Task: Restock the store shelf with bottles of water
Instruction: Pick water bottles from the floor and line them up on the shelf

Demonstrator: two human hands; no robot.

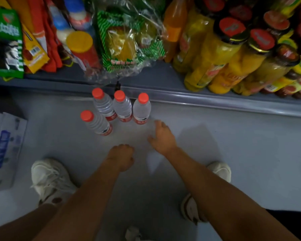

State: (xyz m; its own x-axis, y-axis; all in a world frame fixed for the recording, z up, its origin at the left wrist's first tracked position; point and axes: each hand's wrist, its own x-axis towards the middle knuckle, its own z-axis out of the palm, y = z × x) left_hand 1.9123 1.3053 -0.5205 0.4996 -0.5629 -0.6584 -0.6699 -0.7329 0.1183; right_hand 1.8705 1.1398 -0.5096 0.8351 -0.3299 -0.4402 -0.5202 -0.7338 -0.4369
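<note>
Several clear water bottles with red caps stand upright on the pale floor, close to the front edge of the grey shelf. One of them stands a little nearer to me on the left. My left hand hangs below the bottles with its fingers curled and holds nothing. My right hand reaches down with relaxed, spread fingers, just right of and below the rightmost bottle, apart from it.
The shelf carries yellow jars with red lids on the right, a plastic-wrapped green pack in the middle, and snack packets on the left. A white carton lies on the floor at left. My two white shoes flank my arms.
</note>
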